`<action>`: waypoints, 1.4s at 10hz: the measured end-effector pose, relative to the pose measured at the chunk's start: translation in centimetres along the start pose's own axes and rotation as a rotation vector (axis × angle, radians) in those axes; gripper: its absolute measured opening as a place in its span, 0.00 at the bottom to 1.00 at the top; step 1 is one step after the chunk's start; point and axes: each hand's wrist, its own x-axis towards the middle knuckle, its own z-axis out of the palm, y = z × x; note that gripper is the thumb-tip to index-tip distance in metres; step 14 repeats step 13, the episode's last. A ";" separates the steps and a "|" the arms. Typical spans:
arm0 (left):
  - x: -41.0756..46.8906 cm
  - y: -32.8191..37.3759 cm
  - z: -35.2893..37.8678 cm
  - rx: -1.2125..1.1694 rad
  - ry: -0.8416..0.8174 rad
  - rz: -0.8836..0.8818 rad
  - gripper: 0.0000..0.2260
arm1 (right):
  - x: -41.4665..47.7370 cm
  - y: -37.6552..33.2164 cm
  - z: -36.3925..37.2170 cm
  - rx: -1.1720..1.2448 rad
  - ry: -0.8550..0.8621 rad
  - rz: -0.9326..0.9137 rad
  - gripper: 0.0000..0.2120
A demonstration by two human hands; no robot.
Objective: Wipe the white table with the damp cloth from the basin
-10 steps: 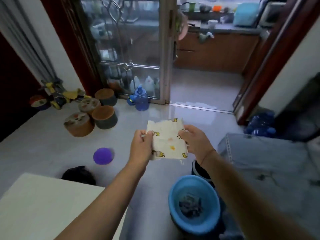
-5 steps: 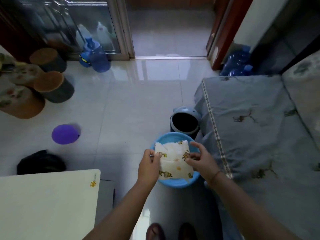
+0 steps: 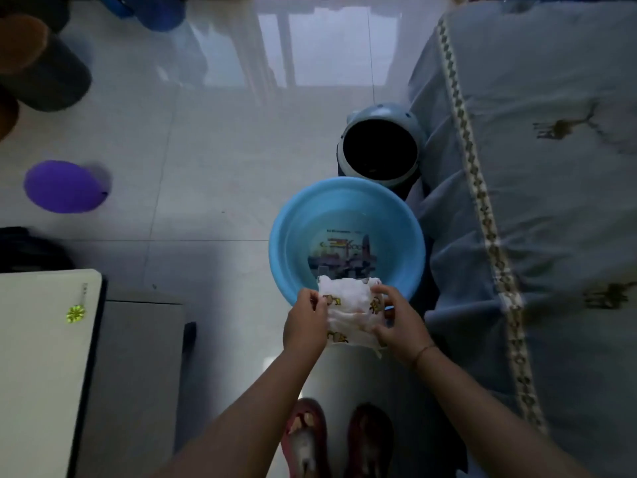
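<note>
Printed white cloth (image 3: pixel 351 305), held in both my hands over the near rim of the blue basin (image 3: pixel 346 208).

Nearest, my two feet in red slippers (image 3: pixel 305 439) on the pale tiled floor (image 3: pixel 213 150). Above them, my left hand (image 3: pixel 305 322) has its fingers curled round the cloth's left edge, and my right hand (image 3: pixel 400 322) has fingers and thumb closed on its right edge; the cloth is bunched between them, with small yellow-brown figures on it. The basin stands on the floor, a printed picture on its bottom. To my left is a corner of the white surface (image 3: pixel 41 357), with a yellow flower sticker (image 3: pixel 75 312) near its edge. To my right, a grey-blue patterned cover (image 3: pixel 558 188). Just beyond the basin is a round blue bin (image 3: pixel 379 113) with a dark opening. Further left lies a purple balloon (image 3: pixel 63 186); farthest, dark round stools (image 3: pixel 44 70).
</note>
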 end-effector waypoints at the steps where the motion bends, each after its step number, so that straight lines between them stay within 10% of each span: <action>1: 1.6 -2.5 3.2 0.054 0.018 -0.005 0.06 | 1.9 4.0 1.8 -0.105 0.072 -0.028 0.27; 5: 3.0 -6.0 6.6 0.353 0.187 0.098 0.11 | 4.2 9.7 4.3 -0.682 0.225 -0.170 0.25; 6: 3.1 -6.5 6.5 0.557 0.239 0.374 0.22 | 4.2 10.0 4.0 -0.715 0.276 -0.158 0.28; 8: 4.3 -8.5 7.2 0.776 -0.124 0.728 0.26 | 5.0 10.5 4.2 -0.910 0.086 -0.336 0.26; 10: 4.5 -8.8 7.7 0.617 0.022 0.813 0.18 | 5.6 10.9 4.6 -0.837 0.133 -0.321 0.19; 14: 3.5 -5.8 4.1 0.698 -0.037 0.656 0.34 | 4.1 6.2 2.7 -0.717 0.074 -0.232 0.44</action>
